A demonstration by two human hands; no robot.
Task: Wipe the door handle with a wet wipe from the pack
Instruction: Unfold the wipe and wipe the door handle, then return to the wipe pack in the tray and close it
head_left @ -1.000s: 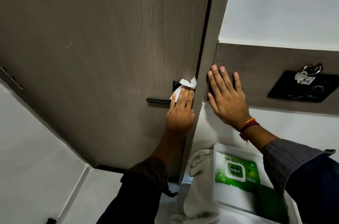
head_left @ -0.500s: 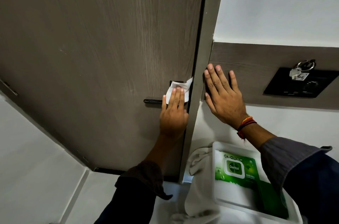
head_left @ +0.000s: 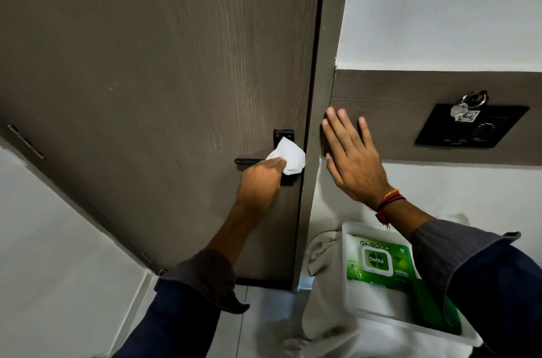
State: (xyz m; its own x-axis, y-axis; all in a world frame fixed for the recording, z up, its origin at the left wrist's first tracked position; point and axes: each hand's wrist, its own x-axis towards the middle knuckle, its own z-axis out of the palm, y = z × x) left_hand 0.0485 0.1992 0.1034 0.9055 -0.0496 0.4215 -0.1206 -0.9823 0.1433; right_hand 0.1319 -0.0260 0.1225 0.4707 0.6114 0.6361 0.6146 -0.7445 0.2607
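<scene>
A black lever door handle (head_left: 245, 161) with a black plate (head_left: 283, 133) sits on the brown wooden door (head_left: 164, 64), near its right edge. My left hand (head_left: 259, 181) is closed on a white wet wipe (head_left: 289, 159) and presses it against the handle's inner end and plate. Only the lever's left tip and the plate's top and bottom show. My right hand (head_left: 350, 157) lies flat, fingers apart, on the brown wall band beside the door frame. The green wipe pack (head_left: 381, 264) rests in a white tray (head_left: 347, 293) at lower right.
A black wall panel (head_left: 469, 129) with keys on a ring (head_left: 467, 110) hangs on the brown band at right. A white cloth (head_left: 319, 258) lies under the tray. The door frame (head_left: 316, 152) stands between my hands. White wall is at left.
My left hand has curled from flat fingers into a grip, bunching the wipe over the handle's base and dropping a little lower. My right hand stays pressed on the wall.
</scene>
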